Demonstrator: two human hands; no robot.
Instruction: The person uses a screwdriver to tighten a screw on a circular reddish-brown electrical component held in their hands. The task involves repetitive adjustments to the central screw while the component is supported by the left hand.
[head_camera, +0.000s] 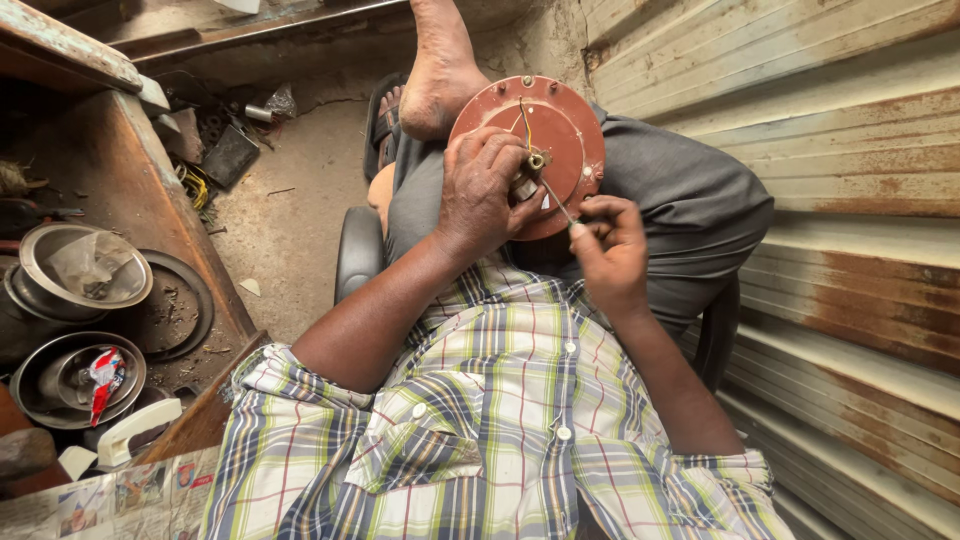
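Observation:
A round reddish-brown metal motor housing rests on my lap, with thin wires coming out of its centre shaft. My left hand lies over its lower left face, fingers curled around a small part near the shaft. My right hand pinches a thin screwdriver whose tip points at the centre of the housing. I sit in a dark chair, wearing grey trousers and a checked shirt, with one bare foot raised beyond the housing.
A rusty corrugated metal shutter fills the right side. At left a wooden bench carries steel bowls, round metal covers and scrap. Loose parts and a sandal lie on the concrete floor.

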